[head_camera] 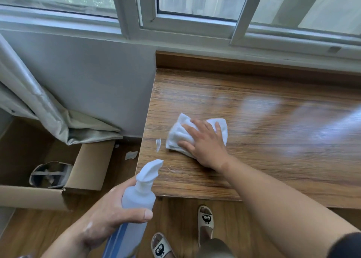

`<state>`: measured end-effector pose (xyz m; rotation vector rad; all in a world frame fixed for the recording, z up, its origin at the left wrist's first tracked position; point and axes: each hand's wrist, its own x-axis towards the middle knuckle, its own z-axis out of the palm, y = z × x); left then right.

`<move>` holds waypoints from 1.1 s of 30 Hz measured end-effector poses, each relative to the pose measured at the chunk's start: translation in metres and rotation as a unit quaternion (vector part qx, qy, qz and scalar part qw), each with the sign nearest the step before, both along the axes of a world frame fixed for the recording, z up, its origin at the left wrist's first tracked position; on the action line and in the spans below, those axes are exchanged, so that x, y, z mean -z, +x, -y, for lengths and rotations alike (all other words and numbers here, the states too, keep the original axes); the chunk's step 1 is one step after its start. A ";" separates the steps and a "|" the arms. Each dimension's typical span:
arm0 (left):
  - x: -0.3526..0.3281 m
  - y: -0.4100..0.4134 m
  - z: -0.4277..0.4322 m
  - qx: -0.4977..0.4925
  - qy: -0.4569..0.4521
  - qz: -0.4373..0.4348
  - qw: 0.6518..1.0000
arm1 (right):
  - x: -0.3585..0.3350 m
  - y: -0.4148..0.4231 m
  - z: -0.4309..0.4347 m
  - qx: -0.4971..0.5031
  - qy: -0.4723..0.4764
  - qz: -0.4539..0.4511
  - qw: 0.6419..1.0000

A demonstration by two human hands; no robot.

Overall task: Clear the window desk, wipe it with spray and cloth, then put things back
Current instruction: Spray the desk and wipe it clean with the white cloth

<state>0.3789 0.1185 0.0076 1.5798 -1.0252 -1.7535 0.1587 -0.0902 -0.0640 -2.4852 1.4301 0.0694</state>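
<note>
A wooden window desk [263,105] runs under the window. A crumpled white cloth [180,133] lies near its left end, and my right hand [207,143] presses flat on it with fingers spread. Below the desk's front left corner my left hand [109,209] grips a pale blue spray bottle [137,199] with a white nozzle pointing up and right toward the desk. A small white scrap [158,144] lies on the desk just left of the cloth.
An open cardboard box [86,172] stands on the floor at the left, with a grey bag inside. A grey curtain [39,105] hangs down over it. My slippered feet [205,216] stand on the wooden floor in front of the desk.
</note>
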 end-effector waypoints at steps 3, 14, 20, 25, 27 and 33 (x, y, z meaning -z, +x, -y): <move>0.001 0.010 -0.008 -0.023 0.005 0.000 1.000 | 0.002 -0.042 -0.040 -0.003 -0.015 0.008 1.000; 0.003 0.029 -0.005 -0.066 -0.006 -0.004 0.998 | 0.018 -0.039 -0.087 0.008 -0.045 -0.030 0.999; 0.010 0.046 -0.015 -0.092 -0.012 -0.027 0.995 | 0.002 0.059 -0.043 -0.001 -0.006 -0.010 1.000; 0.018 0.054 -0.030 -0.113 -0.009 -0.010 0.993 | 0.006 0.138 0.042 0.048 0.001 0.015 0.999; 0.018 0.057 -0.034 -0.113 -0.003 -0.002 0.994 | 0.008 0.144 0.046 0.046 -0.003 0.013 0.999; 0.009 0.062 -0.035 -0.115 -0.007 -0.012 0.993 | 0.006 0.103 -0.027 -0.048 -0.010 0.027 0.998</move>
